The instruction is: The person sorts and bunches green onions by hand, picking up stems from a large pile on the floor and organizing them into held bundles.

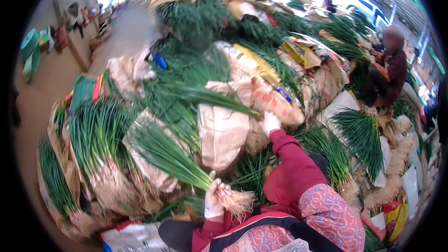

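My left hand [214, 200], in a white glove, is closed around a bunch of green onions [184, 161] just above its pale, hairy roots. The leaves of that bunch fan out up and to the left. Farther out, my right hand [269, 123], also gloved, is closed at the root end of a thinner bunch of green onions [212, 97], whose leaves lie to the left across a beige sack [224, 133]. Part of the right hand's grip is hidden by its own fingers and the low detail there.
Upright bundles of green onions [105, 133] stand in sacks at the left. More bundles [357, 135] lie at the right, near a seated person [392, 72]. A large heap of onions and sacks [196, 16] fills the far side. A white sack [140, 237] lies at the near edge.
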{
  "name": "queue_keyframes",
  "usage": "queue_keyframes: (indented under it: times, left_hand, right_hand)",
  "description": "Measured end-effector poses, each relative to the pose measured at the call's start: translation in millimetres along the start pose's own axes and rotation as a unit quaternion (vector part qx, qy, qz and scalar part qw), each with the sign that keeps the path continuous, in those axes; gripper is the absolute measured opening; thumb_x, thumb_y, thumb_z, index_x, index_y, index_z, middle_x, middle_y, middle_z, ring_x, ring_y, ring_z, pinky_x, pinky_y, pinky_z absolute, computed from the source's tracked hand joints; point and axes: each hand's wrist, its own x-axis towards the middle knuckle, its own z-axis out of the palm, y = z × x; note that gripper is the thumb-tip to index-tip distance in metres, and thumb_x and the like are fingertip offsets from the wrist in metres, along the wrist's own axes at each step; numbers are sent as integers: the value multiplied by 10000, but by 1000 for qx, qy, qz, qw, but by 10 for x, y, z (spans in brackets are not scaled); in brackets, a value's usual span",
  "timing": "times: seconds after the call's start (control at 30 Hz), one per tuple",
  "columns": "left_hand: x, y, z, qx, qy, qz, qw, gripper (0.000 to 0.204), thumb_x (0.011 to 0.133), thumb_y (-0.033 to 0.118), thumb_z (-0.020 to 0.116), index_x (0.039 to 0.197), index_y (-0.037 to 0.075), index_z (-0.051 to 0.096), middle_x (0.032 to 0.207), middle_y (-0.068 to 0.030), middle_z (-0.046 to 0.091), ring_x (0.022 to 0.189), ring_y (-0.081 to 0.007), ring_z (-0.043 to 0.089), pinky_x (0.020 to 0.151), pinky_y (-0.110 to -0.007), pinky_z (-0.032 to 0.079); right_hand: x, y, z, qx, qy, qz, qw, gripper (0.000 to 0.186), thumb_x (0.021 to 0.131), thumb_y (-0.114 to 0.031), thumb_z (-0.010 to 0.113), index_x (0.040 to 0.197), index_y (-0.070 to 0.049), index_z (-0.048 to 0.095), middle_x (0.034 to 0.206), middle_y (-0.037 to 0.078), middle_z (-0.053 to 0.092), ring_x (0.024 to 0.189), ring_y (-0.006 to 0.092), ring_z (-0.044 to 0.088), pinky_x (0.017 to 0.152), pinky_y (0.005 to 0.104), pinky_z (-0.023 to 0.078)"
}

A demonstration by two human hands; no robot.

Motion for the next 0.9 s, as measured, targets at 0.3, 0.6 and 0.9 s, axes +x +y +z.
queue_keyframes:
  times: [0.3, 0.6, 0.9]
  left_hand:
    - [137, 4, -20, -7, -14, -17, 1000, 411, 902, 131, 514, 1300, 171, 420, 837, -4, 507, 743, -193, 548, 642, -403, 517]
    - [98, 0, -44, -34, 17, -12, 999, 472, 852, 102, 571, 1291, 112, 399, 811, -28, 519, 726, -200, 556, 650, -395, 524]
    - [80, 31, 72, 39, 57, 40, 997, 333, 835, 73, 564, 1157, 76, 479, 1246, -146, 526, 1102, -320, 549, 834, -405, 529]
  right_hand:
    - [-14, -857, -630, 297, 102, -128, 941, 201, 802, -268, 559, 885, -91, 603, 820, 166, 618, 796, 336, 607, 687, 423, 472]
    - [-122, -980, -922, 555, -151, -114, 810, 227, 844, -218, 625, 753, -13, 652, 619, 30, 587, 604, 71, 547, 537, 232, 428]
    - [-1524, -851, -449, 385, -108, -313, 862, 261, 903, -295, 515, 1003, -92, 646, 826, 173, 636, 737, 337, 620, 641, 361, 486]
